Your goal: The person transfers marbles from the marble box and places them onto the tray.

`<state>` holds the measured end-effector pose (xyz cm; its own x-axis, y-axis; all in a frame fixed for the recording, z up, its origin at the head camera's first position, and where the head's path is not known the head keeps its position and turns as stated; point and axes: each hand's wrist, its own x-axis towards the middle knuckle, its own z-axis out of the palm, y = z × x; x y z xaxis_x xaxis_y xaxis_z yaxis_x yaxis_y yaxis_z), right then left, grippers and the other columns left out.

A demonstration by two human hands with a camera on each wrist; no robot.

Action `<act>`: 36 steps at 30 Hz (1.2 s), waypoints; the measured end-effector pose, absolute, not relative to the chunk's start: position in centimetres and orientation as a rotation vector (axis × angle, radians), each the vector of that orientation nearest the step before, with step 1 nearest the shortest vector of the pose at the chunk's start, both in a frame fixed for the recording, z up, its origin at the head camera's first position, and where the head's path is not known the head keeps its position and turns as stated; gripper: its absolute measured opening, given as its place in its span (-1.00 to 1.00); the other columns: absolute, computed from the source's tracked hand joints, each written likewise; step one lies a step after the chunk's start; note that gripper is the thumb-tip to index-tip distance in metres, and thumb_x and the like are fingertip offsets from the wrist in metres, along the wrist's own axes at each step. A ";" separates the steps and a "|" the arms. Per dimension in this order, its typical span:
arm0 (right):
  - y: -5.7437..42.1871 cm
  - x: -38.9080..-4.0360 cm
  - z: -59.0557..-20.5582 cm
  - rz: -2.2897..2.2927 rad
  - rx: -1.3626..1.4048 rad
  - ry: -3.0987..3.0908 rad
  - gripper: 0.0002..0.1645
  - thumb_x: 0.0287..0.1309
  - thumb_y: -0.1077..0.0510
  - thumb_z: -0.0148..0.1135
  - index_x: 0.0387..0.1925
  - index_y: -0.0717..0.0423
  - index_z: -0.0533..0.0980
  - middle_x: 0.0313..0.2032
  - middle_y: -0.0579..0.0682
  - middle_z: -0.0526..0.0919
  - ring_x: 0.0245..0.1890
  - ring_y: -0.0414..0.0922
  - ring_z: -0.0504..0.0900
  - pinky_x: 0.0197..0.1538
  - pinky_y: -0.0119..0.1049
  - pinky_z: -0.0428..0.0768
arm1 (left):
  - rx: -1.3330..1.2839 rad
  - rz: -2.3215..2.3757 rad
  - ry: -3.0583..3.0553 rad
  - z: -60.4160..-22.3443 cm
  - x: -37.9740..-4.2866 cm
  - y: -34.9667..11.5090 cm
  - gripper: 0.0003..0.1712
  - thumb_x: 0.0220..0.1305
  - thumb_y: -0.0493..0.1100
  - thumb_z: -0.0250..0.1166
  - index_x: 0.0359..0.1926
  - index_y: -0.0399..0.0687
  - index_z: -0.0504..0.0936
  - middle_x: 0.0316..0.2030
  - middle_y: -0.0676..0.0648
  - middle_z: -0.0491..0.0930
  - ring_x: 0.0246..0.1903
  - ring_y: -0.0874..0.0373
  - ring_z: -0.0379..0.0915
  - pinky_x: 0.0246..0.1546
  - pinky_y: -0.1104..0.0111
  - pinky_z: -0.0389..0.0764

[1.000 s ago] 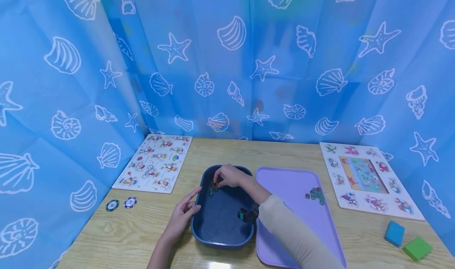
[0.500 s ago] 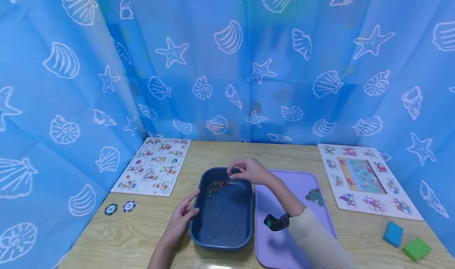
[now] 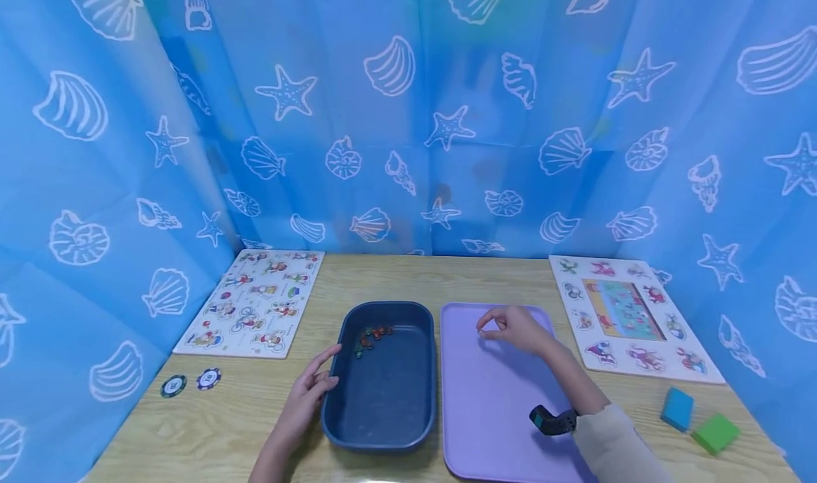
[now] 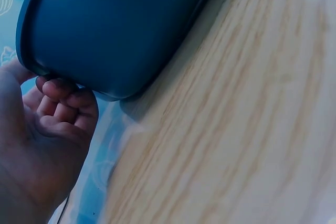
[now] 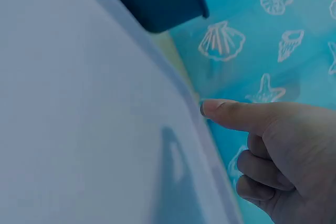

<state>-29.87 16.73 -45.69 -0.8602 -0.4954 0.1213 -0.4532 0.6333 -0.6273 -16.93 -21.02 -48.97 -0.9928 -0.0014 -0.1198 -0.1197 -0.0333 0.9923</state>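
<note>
My left hand (image 3: 305, 398) holds the left rim of a dark blue plastic tub (image 3: 379, 446); in the left wrist view its fingers (image 4: 65, 94) are curled under the tub's lip. Small red and green marbles (image 3: 378, 332) lie in the far left corner of the tub. Over the far part of a purple tray (image 3: 485, 405), my right hand (image 3: 518, 329) pinches a small marble (image 5: 201, 109) between thumb and forefinger. Only a dark sliver of it shows past the thumb tip in the right wrist view. The right hand and forearm hide the marbles on the tray.
Two poker chips (image 3: 208, 378) lie left of the tub. A picture puzzle board (image 3: 252, 306) stands at the back left and another board (image 3: 628, 320) at the right. A blue block (image 3: 677, 408) and a green block (image 3: 715, 433) sit front right. A shell-patterned curtain (image 3: 408, 114) closes the back.
My right hand has picked a marble out of the tub and carried it right, over the purple tray. The left hand stays at the tub's rim. The head view has shifted slightly right.
</note>
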 end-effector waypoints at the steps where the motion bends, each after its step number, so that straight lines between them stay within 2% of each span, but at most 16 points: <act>1: 16.8 -29.9 -46.0 -1.035 -0.809 2.786 -0.82 -0.02 0.10 0.28 -0.32 0.07 0.62 -0.79 -0.18 0.14 -0.76 -0.30 0.09 -0.64 -0.43 0.16 | -0.151 2.193 2.124 -48.9 -16.9 -21.1 -0.46 0.17 -0.22 0.11 0.19 0.21 0.33 -0.48 -0.10 0.48 -0.49 0.18 0.42 -0.46 0.40 0.48; 4: 17.0 -30.1 -46.9 -1.033 -0.818 2.793 -0.83 -0.04 0.13 0.29 -0.34 0.06 0.62 -0.79 -0.20 0.14 -0.76 -0.32 0.10 -0.65 -0.45 0.15 | -0.189 2.192 2.119 -48.8 -16.7 -21.4 -0.46 0.17 -0.22 0.11 0.19 0.20 0.33 -0.45 -0.13 0.50 -0.42 0.14 0.45 -0.40 0.35 0.50; 18: 17.0 -30.4 -48.8 -0.977 -0.809 2.787 -0.82 -0.03 0.16 0.27 -0.29 -0.02 0.62 -0.79 -0.21 0.20 -0.77 -0.32 0.16 -0.67 -0.46 0.17 | -0.238 2.153 2.148 -48.7 -16.5 -21.4 -0.47 0.17 -0.22 0.10 0.18 0.23 0.34 -0.52 -0.07 0.45 -0.54 0.17 0.37 -0.49 0.42 0.42; 25: 14.8 -29.0 -44.3 -0.967 -0.903 2.829 -0.75 0.02 0.12 0.25 -0.18 -0.02 0.59 -0.78 -0.17 0.19 -0.78 -0.25 0.19 -0.65 -0.41 0.24 | -0.239 2.138 2.130 -49.0 -16.8 -21.3 -0.47 0.22 -0.21 0.07 0.21 0.24 0.29 -0.35 -0.18 0.56 -0.35 0.08 0.49 -0.34 0.33 0.50; 30: 10.4 -28.6 -40.5 -0.901 -1.042 2.824 -0.76 0.08 0.08 0.19 -0.17 -0.08 0.59 -0.81 -0.15 0.15 -0.81 -0.25 0.15 -0.64 -0.41 0.21 | -0.223 2.145 2.105 -48.1 -16.8 -21.1 -0.47 0.23 -0.27 0.05 0.21 0.22 0.30 -0.55 -0.04 0.41 -0.54 0.17 0.37 -0.45 0.40 0.44; 31: 9.3 -28.5 -39.9 -0.866 -1.071 2.816 -0.76 0.08 0.07 0.18 -0.17 -0.09 0.58 -0.81 -0.12 0.18 -0.81 -0.25 0.14 -0.64 -0.41 0.21 | -0.212 2.144 2.109 -47.8 -16.7 -21.0 -0.47 0.23 -0.28 0.04 0.21 0.20 0.30 -0.59 -0.01 0.36 -0.58 0.20 0.32 -0.49 0.42 0.41; 33: 7.2 -28.4 -39.1 -0.765 -1.146 2.813 -0.76 0.10 0.06 0.17 -0.16 -0.10 0.58 -0.73 -0.14 0.39 -0.76 -0.28 0.18 -0.58 -0.41 0.23 | -0.199 2.134 2.125 -47.1 -16.4 -20.8 -0.46 0.22 -0.31 0.04 0.21 0.16 0.30 -0.62 0.03 0.28 -0.64 0.23 0.23 -0.56 0.46 0.34; 36: 4.2 -28.2 -38.2 -0.644 -1.220 2.776 -0.75 0.11 0.03 0.16 -0.14 -0.11 0.57 -0.47 -0.13 0.60 -0.68 -0.29 0.29 -0.51 -0.41 0.31 | -0.173 2.121 2.152 -46.4 -16.1 -20.5 -0.46 0.21 -0.32 0.04 0.22 0.12 0.30 -0.64 0.05 0.23 -0.68 0.25 0.16 -0.60 0.48 0.27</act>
<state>-28.16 4.20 -38.21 -0.6895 -0.7132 0.1260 -0.6959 0.6042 -0.3882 -16.08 -20.47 -46.40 -0.9869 -0.0004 -0.1616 -0.1616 0.0148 0.9867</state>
